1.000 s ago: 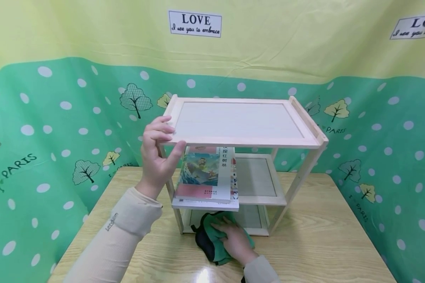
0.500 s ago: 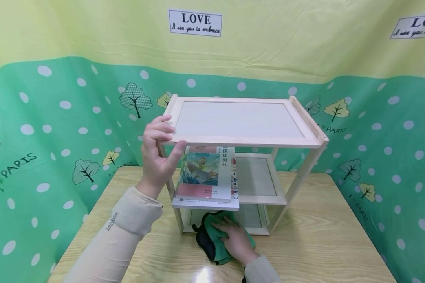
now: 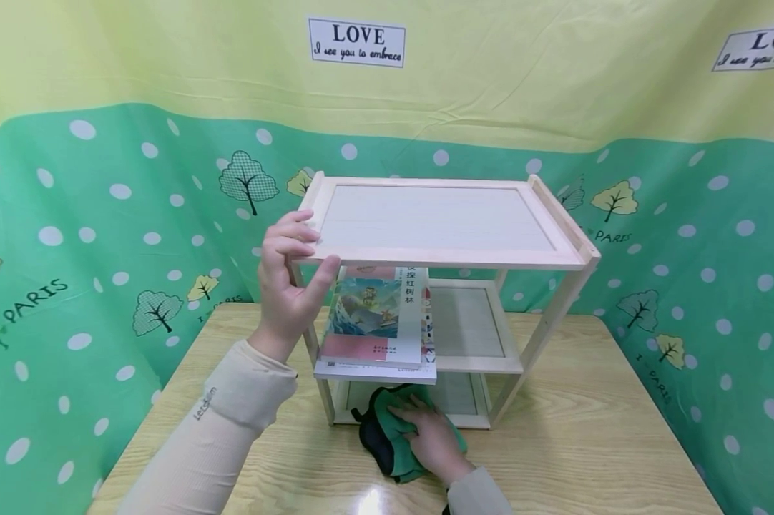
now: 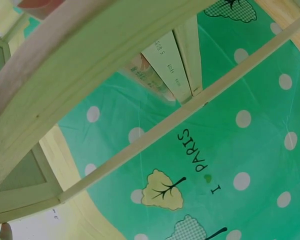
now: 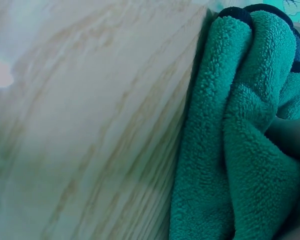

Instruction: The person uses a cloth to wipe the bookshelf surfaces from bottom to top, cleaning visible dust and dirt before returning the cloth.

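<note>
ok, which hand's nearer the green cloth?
Right. The right hand rests on the green cloth; the left hand is higher and apart from it, holding the left edge of the wooden rack's top.

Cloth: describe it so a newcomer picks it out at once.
Start at the wooden rack on the table. At its foot, the cloth lies under the right hand. Unlike the rack and books, it is fuzzy green with black edging.

Head view looks forward, down; close up, left wrist shares its shelf (image 3: 425,223), right wrist its cloth (image 3: 395,445).
</note>
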### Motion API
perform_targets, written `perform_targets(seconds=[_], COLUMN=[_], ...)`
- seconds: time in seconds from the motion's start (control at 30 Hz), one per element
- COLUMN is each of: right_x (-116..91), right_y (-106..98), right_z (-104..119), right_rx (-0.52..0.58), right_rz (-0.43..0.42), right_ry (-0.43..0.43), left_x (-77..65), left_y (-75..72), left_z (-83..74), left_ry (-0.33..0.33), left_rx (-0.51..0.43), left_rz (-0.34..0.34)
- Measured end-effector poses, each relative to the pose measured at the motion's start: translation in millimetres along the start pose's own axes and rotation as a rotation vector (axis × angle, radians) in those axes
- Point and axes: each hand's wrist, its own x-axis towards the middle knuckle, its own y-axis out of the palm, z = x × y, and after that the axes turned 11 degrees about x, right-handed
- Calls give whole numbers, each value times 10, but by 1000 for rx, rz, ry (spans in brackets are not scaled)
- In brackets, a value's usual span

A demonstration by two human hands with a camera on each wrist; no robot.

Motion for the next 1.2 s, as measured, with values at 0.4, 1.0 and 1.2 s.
perform_targets(seconds=[0.4,1.0,1.2], right_x=[-8,-46,-62], right_y=[-1,-47,-69], right_z=[-9,-58,-77], right_rx=[-12,1,14], right_rz=[-8,-29,-21], right_ry=[2,-13,6], left_x=[-7,-3,1], left_y=[0,1,1], left_z=[-4,-11,-13], left_ry=[-5,-3,-3], left_rx=[4,5,3], left_rz=[3,-2,-2])
